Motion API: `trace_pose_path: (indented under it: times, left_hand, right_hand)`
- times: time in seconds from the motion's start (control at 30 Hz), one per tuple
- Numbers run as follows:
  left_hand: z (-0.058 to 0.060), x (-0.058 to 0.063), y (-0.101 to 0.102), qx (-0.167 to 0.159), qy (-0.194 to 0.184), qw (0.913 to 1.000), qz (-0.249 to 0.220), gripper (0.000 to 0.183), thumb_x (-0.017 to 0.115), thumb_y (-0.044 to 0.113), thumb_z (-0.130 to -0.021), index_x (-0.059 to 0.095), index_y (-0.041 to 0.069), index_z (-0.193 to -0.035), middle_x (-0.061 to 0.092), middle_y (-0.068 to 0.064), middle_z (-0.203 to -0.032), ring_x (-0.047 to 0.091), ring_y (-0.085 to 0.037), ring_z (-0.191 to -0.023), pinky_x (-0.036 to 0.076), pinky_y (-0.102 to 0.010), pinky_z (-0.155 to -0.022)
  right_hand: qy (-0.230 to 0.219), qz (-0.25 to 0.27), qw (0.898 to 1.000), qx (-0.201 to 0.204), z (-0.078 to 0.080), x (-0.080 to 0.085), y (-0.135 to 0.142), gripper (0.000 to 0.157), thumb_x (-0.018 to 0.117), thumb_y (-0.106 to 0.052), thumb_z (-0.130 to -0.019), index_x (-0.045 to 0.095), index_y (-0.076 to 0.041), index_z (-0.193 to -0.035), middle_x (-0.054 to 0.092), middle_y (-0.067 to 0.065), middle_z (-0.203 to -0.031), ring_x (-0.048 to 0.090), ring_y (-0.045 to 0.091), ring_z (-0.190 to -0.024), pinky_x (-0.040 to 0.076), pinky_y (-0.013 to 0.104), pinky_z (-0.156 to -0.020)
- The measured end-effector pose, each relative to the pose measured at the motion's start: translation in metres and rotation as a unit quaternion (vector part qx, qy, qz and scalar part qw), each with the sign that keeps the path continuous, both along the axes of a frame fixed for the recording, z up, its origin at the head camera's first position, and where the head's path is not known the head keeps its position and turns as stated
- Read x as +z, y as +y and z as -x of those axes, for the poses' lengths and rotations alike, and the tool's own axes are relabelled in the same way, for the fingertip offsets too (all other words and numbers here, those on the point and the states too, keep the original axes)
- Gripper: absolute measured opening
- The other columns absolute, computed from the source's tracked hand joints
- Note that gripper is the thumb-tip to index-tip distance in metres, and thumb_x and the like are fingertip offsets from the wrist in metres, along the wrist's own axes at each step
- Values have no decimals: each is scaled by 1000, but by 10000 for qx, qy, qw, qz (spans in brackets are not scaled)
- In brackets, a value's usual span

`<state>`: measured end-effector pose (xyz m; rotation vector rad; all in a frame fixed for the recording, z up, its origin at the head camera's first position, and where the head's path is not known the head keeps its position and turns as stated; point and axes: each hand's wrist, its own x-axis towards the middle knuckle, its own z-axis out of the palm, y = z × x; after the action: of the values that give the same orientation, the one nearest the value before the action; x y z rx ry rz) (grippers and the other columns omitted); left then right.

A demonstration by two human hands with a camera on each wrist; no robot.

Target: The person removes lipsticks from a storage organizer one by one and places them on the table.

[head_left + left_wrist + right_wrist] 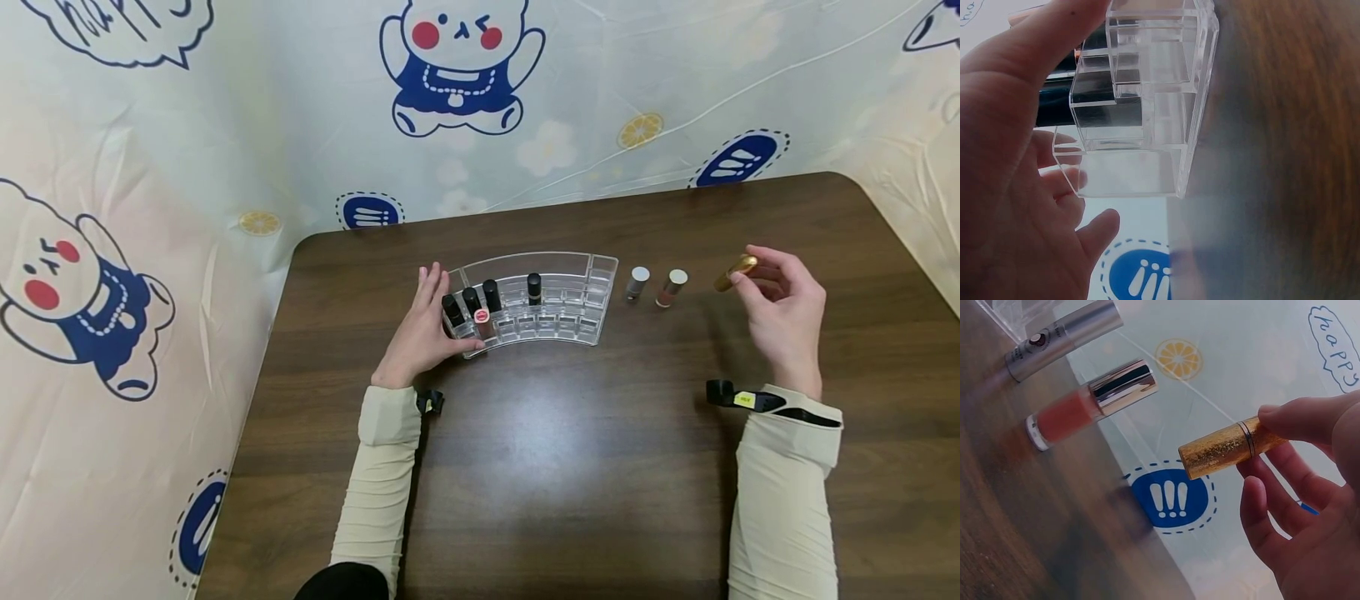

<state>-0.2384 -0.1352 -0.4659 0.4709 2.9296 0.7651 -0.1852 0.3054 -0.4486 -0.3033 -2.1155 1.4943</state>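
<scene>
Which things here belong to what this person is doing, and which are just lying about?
Part of the work, apparently:
gold tube, pinched in the right hand
clear organizer, left hand against it
tubes inside it
silver tube
red tube

Just around:
brown table
printed cloth
wrist cameras
</scene>
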Motion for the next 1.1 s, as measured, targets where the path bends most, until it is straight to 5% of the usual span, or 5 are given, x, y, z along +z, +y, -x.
trace_pose_path:
  times: [1.1]
  left_hand:
    - [-1,0,-1,-2,-22,10000,36,123,82,54,-68,8,10,-156,-11,5,-163,-16,-14,-150,26,-46,-117]
  right_hand:
    - [-401,-214,9988,208,4,-13,-2,33,70,-5,-86,67,-5,-119,60,-22,-96,58,-4,-89,44,8,-76]
